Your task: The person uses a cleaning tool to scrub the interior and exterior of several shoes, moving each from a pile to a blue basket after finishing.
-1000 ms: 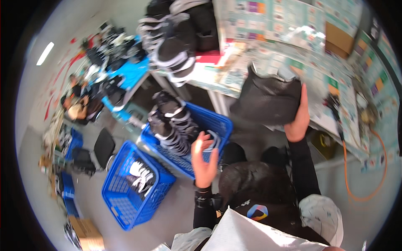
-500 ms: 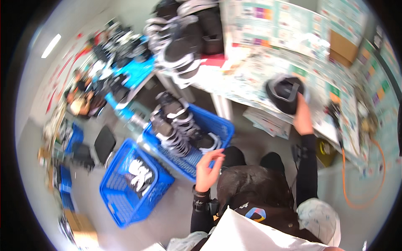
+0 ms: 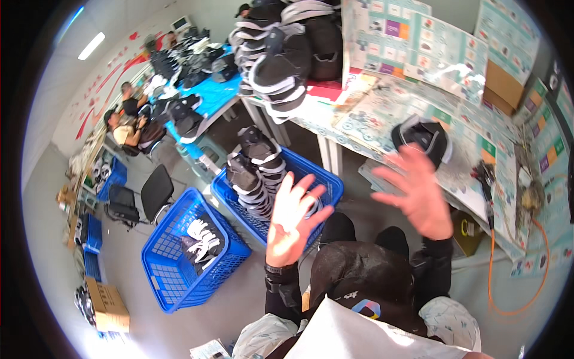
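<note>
Right hand (image 3: 418,194) now empty, fingers spread; black rounded shoe upper (image 3: 423,137), held a second ago, set down on the paper-covered table (image 3: 382,113) just beyond it. Left hand (image 3: 293,218) open, empty, over near blue plastic basket (image 3: 326,179) of uppers. Placement looks complete.

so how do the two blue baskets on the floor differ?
The near basket sits left of the left hand and holds only a few black-and-white shoe pieces, low inside. The far basket, by the table leg, is heaped above its rim with stacked pieces. Both are blue, open lattice plastic.
</note>
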Motion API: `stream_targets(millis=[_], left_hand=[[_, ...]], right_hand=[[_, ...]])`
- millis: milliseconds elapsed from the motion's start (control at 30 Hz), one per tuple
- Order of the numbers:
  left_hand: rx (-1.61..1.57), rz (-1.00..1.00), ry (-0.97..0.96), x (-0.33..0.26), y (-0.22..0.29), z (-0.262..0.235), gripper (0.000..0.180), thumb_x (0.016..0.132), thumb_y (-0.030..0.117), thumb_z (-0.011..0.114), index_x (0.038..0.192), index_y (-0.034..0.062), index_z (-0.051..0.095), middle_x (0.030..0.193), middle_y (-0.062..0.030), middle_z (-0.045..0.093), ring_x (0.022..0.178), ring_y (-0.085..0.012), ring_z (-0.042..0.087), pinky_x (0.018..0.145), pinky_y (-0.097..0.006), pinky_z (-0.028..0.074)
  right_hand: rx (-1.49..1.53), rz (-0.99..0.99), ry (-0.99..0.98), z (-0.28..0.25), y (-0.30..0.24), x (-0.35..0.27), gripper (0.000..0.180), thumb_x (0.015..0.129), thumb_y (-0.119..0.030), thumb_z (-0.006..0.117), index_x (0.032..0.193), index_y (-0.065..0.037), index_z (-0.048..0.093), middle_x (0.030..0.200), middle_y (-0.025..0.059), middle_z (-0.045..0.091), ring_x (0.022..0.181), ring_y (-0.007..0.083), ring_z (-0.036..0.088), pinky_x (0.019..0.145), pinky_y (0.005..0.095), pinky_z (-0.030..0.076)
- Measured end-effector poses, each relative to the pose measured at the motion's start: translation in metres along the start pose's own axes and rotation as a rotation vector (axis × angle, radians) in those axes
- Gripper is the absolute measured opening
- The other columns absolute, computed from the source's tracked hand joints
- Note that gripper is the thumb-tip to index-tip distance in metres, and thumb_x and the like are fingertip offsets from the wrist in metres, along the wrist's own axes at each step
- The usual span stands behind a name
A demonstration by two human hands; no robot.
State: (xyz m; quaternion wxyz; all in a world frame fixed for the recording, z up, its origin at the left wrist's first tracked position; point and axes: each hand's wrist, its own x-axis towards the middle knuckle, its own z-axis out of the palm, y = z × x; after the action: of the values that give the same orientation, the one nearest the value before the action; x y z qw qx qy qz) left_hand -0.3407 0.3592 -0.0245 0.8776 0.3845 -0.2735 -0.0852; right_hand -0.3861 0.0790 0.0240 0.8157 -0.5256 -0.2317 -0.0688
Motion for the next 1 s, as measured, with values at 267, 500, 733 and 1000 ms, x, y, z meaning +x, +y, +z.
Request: stream_targets(millis=[267,500,733,1000], left_hand=[[0.925,-0.055,-0.059,0.018,-0.037,-0.012,0.028,0.082,0.006,0.081,0.098,0.0052,0.059,0.127,-0.0150,0.057,0.127,-0.0306,0.056,0.110,-0.039,0.043],[0.864,-0.269,-0.008,-0.027,-0.108,-0.076,0.033,0.089,0.019,0.083,0.110,0.0018,0.064,0.115,-0.0088,0.064,0.112,-0.0225,0.061,0.102,-0.035,0.046],[0.781,-0.459,0.120,-0.054,-0.084,-0.093,0.025,0.096,0.012,0.076,0.116,0.0034,0.063,0.121,-0.0022,0.063,0.118,-0.0133,0.058,0.103,-0.031,0.045],[0.518,-0.569,0.155,-0.044,-0.074,-0.092,0.023,0.101,0.012,0.071,0.118,-0.0011,0.063,0.113,-0.0027,0.067,0.106,-0.0089,0.064,0.095,-0.027,0.053]], right_hand=[[-0.992,-0.430,0.232,0.033,0.022,0.084,0.025,0.075,-0.009,0.080,0.084,-0.004,0.058,0.108,0.0122,0.064,0.107,0.0284,0.059,0.094,0.0402,0.048],[0.019,0.291,-0.384,0.066,0.086,0.109,0.017,0.090,-0.017,0.071,0.103,-0.007,0.065,0.143,0.0092,0.061,0.125,0.0154,0.053,0.098,0.0367,0.043],[0.218,0.681,-0.272,0.065,0.109,0.093,0.037,0.099,-0.031,0.067,0.130,-0.012,0.073,0.136,-0.0005,0.067,0.131,0.0163,0.053,0.108,0.0444,0.038],[0.237,0.222,-1.459,0.090,0.034,0.079,0.027,0.090,-0.019,0.080,0.108,-0.003,0.069,0.151,0.0250,0.053,0.148,0.0381,0.042,0.121,0.0555,0.031]])
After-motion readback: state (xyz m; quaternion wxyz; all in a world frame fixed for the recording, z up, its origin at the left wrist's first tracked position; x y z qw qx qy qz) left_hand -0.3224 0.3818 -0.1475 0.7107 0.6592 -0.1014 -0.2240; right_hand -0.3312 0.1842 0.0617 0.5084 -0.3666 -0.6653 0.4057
